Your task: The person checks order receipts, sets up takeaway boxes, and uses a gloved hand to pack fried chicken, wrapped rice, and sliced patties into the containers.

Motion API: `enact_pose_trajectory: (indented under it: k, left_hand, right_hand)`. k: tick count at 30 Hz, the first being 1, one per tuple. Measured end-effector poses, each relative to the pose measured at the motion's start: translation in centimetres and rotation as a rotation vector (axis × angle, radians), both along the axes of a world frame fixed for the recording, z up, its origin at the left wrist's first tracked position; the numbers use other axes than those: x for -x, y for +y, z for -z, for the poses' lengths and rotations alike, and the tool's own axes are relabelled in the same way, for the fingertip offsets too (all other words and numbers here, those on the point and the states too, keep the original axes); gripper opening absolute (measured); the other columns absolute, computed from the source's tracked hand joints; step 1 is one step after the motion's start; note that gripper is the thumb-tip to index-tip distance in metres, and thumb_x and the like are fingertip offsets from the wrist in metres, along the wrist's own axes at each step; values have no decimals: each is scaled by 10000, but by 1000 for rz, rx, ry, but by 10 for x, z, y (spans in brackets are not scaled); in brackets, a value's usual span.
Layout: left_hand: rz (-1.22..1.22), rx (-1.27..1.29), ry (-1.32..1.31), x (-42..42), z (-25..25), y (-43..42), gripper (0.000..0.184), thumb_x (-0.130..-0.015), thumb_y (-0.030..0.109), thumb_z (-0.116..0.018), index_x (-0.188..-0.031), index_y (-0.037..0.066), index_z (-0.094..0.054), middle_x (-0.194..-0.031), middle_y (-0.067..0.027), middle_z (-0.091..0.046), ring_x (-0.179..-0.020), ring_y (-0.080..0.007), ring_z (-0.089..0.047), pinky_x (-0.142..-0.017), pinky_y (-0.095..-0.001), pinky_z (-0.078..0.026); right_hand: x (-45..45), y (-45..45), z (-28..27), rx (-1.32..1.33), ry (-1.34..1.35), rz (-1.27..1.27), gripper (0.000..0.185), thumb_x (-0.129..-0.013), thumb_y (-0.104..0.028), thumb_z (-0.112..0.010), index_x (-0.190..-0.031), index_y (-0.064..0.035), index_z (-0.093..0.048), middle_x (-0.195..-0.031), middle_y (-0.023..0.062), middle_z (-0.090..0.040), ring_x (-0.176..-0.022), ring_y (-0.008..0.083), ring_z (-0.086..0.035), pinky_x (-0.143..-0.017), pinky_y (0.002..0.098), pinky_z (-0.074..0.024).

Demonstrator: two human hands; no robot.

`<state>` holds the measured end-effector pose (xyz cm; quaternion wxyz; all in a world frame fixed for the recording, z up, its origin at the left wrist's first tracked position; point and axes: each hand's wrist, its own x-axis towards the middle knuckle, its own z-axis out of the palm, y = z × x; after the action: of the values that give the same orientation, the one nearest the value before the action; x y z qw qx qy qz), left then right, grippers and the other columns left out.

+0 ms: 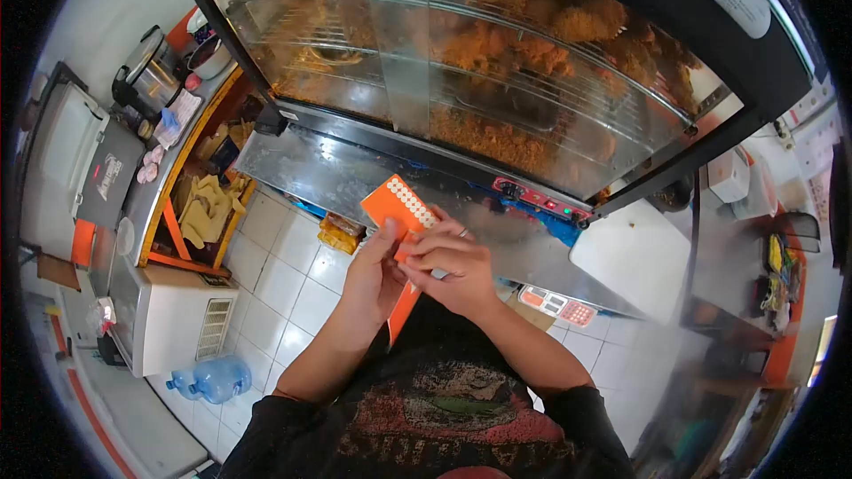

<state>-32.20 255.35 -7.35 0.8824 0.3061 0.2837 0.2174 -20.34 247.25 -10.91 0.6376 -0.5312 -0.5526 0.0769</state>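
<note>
Both my hands hold a piece of folded orange cardboard in front of my chest, over the near edge of the steel counter. A row of white round marks runs along one edge of it. The fingers of my left hand are closed on its left side, with the thumb on top. My right hand grips its right side with bent fingers, and a ring shows on one finger. Part of the cardboard hangs down below my hands toward my shirt. My fingers hide its middle, so its full shape cannot be made out.
A glass display warmer with fried food on racks stands ahead on the steel counter. A white board lies at right. Printed orange-and-white card sits lower right. Blue water bottles lie on the tiled floor at left.
</note>
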Motion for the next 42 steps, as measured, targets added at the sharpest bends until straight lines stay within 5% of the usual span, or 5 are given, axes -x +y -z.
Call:
enact_pose_trajectory:
  k: [17, 20, 23, 34, 42]
  left_hand:
    - [114, -168, 144, 31, 10, 8, 348, -932, 189, -579, -1234, 17, -566, -1023, -80, -611, -912, -197, -576, -854, -360, -442]
    - [-283, -1971, 867, 15, -16, 30, 430, -730, 13, -651, -1157, 56, -621, -990, -129, -581, -922, -322, -565, -836, -408, -462]
    - [55, -1849, 375, 7, 42, 79, 276, -761, -8, -634, -1020, 78, -676, -990, -110, -587, -906, -330, -568, -802, -415, -476]
    - [-151, -1396, 842, 1, 215, 172, 417, -857, 177, -685, -1220, 3, -580, -1178, -159, -580, -863, -265, -648, -755, -369, -513]
    - [-1406, -1699, 230, 40, -246, 245, 98, -928, 63, -566, -872, -10, -599, -802, -55, -607, -763, -145, -551, -707, -283, -448]
  right_hand:
    - [-11, 13, 40, 137, 214, -83, 350, -724, -3, -797, -1005, -59, -596, -1425, 173, -451, -1213, 335, -545, -992, 428, -472]
    - [-21, 17, 45, 188, 727, -298, 642, -759, 87, -745, -1243, -102, -369, -1440, 156, -393, -1085, 212, -573, -862, 349, -532]
    - [-26, 18, 46, 381, 859, -357, 471, -834, -25, -721, -1214, -82, -449, -1391, 126, -459, -1048, 189, -583, -842, 343, -530]
    - [-86, -52, 148, 275, 1273, 376, 123, -888, -118, -648, -1002, -82, -624, -932, 20, -623, -816, 132, -587, -711, 264, -480]
    - [-30, -71, 159, 355, 1274, 320, 126, -815, -100, -652, -932, -83, -608, -810, 25, -619, -733, 136, -585, -635, 280, -475]
